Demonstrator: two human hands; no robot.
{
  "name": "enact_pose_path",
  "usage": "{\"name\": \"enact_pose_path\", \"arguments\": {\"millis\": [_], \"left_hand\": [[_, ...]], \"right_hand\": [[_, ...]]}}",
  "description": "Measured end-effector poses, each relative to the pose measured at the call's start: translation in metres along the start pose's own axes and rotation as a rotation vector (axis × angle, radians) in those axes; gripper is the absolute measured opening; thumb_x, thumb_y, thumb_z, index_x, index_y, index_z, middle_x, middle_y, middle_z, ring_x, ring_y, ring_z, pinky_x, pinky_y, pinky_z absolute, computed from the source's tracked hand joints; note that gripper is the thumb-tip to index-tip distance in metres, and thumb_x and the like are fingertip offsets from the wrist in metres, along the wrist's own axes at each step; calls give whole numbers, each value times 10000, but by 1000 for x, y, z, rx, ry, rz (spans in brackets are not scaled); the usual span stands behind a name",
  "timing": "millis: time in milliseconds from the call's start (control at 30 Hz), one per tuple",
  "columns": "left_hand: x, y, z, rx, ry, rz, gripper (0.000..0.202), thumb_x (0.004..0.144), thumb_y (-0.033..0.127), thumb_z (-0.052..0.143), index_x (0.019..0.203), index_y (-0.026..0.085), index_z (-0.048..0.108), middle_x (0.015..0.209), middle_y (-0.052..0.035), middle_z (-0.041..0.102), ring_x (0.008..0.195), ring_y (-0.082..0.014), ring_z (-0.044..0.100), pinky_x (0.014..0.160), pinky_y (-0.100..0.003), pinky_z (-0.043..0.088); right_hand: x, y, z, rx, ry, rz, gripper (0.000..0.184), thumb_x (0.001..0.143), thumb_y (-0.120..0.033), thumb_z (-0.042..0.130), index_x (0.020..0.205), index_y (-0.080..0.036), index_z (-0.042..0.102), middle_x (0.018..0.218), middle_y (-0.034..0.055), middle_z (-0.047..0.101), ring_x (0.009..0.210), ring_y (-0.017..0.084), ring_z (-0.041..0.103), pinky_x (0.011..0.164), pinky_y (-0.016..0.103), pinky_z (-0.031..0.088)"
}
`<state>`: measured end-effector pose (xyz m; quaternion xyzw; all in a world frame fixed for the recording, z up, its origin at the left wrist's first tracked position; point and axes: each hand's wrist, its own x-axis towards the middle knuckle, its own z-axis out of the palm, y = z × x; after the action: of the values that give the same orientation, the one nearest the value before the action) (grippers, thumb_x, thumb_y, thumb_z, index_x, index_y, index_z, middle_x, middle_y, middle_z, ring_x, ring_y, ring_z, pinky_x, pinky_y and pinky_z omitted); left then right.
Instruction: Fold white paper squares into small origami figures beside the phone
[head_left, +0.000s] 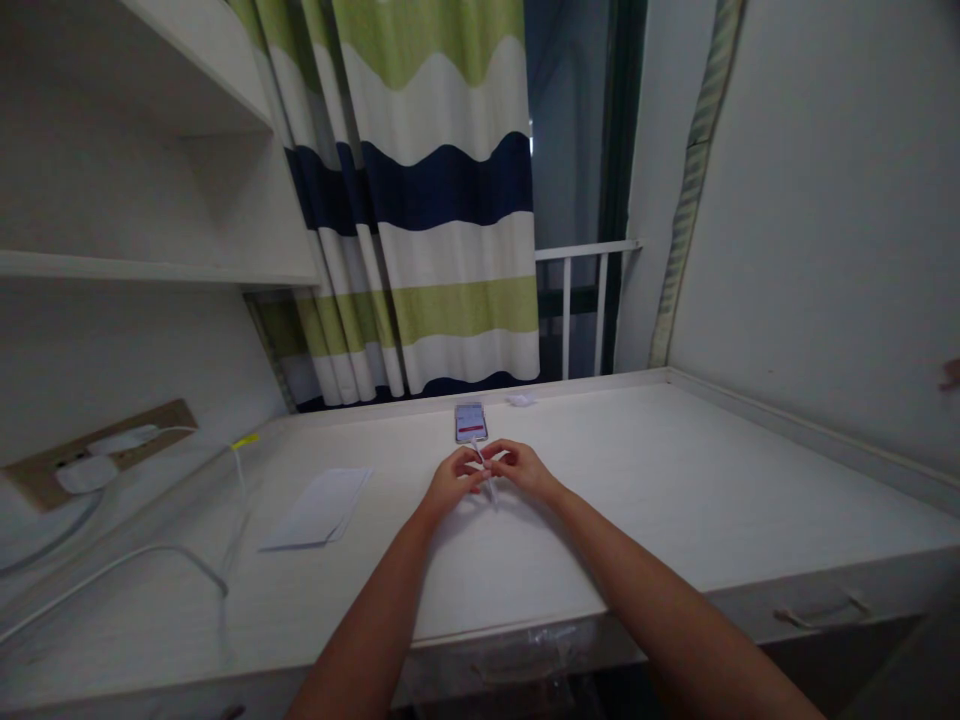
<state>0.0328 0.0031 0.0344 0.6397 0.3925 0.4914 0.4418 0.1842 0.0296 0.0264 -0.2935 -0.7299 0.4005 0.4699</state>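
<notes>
My left hand [453, 477] and my right hand [519, 467] meet over the middle of the white desk [675, 480]. Both have their fingers pinched on a thin white cable [489, 484] that runs between them and hangs down toward the desk. Just beyond the hands lies a phone [470, 422], face up with its screen lit. The cable seems to lead toward the phone, but the fingers hide its end.
A white sheet of paper [318, 508] lies left of the hands. A wall socket strip [90, 457] with plugs and white cords [150, 555] is at far left. A small white object [520, 400] sits by the striped curtain [427, 200]. A drawer handle [821, 610] is front right.
</notes>
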Motion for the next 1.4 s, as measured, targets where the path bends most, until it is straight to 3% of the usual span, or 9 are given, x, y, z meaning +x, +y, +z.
{"name": "enact_pose_path", "arguments": {"millis": [267,467,667,867,1100,1267,1400], "left_hand": [[-1,2,-1,19,30,-15,322,529,327,696,712,146,503,831,-48,606,639,-146,599,447,-195,435],[-1,-1,-2,34,86,-52,355,538,350,684,741,156,466,946,-75,582,610,-132,600,444,-215,467],[-1,-1,1,27,61,-37,359,548,333,673,798,165,478,947,-68,561,638,-140,603,460,-230,481],[-1,-4,2,3,32,3,316,559,259,643,813,172,476,934,-49,538,637,-124,583,488,-250,494],[2,-7,0,-77,113,31,312,545,122,509,850,182,483,925,-36,561,684,-141,585,534,-270,505],[4,-7,-3,-88,151,58,233,543,125,486,764,151,558,930,-51,610,696,-150,594,598,-272,499],[5,-6,-4,-127,189,42,182,541,151,530,709,137,599,995,-80,622,776,-184,602,671,-306,495]], "right_hand": [[0,-1,1,11,18,11,321,664,-381,589,862,-129,605,833,64,629,572,114,574,559,257,464],[2,7,1,-30,68,14,260,693,-274,534,910,-135,570,799,44,607,557,100,563,530,236,462],[0,7,2,-168,108,-7,244,674,-141,494,908,-149,564,823,32,606,537,80,539,513,205,436],[-1,4,2,-276,93,-38,198,689,-142,475,845,-142,597,777,28,619,572,95,533,530,202,421],[2,11,3,-120,82,5,207,706,-187,476,842,-135,623,773,38,635,592,108,547,559,229,446],[2,12,5,-11,62,29,274,703,-246,511,932,-147,622,749,36,639,593,112,549,532,231,457],[2,9,4,-20,80,9,244,692,-219,514,890,-150,638,814,49,646,611,114,560,560,248,472]]}}
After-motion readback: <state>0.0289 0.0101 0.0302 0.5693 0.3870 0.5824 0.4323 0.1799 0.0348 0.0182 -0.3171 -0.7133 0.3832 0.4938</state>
